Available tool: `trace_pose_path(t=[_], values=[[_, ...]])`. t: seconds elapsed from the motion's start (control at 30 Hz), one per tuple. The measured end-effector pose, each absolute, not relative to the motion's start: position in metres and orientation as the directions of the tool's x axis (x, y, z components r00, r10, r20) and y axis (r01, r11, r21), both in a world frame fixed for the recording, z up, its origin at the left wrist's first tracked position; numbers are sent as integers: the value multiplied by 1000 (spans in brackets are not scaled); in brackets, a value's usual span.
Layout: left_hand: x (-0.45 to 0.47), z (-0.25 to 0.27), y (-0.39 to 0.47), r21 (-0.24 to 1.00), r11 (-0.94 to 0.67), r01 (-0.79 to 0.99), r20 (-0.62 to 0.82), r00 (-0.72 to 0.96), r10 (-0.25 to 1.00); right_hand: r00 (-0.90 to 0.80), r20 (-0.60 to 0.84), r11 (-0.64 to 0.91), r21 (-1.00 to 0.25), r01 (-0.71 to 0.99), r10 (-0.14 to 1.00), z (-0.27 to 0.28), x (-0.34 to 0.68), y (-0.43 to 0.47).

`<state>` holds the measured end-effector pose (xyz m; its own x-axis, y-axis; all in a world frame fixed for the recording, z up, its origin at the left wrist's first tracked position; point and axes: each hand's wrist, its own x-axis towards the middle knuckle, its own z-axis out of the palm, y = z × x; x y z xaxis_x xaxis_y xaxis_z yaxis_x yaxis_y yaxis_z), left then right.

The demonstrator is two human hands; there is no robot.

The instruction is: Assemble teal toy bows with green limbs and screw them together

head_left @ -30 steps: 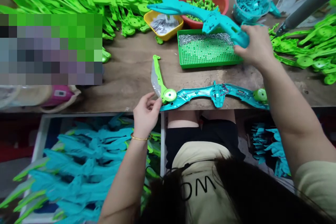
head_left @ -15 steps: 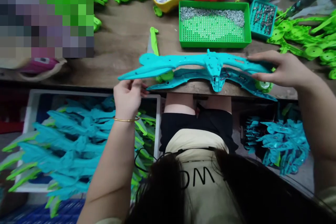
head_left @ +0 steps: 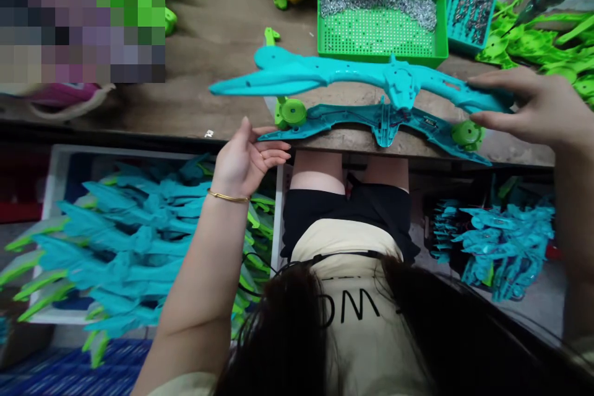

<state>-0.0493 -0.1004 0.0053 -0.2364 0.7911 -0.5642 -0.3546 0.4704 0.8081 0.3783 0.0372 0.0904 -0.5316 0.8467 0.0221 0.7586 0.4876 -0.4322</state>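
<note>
Two curved turquoise plastic shells [head_left: 357,72] [head_left: 331,117]: parted further, gripped upper with right hand [head_left: 524,102], uncurled left hand [head_left: 245,159] at lower's tip.

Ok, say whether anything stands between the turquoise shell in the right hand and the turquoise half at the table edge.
Yes: two green round pieces, one near each end of the turquoise half, plus the right thumb beside one. Nothing else visible.
</note>
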Motion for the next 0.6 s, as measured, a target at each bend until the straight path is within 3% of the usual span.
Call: trace_pose_path(t=[0.2,0.4,0.6], values=[[-46,2,-100,821,431,-374,-540,-265,799,-535,-56,482,-364,797,843,82,379,37],[-45,3,-98,819,427,-384,-544,-281,791,-605,-13,568,-331,754,796,77,376,37],[-43,6,-97,804,440,-399,-563,-276,779,-585,-67,540,-313,781,808,84,369,31]])
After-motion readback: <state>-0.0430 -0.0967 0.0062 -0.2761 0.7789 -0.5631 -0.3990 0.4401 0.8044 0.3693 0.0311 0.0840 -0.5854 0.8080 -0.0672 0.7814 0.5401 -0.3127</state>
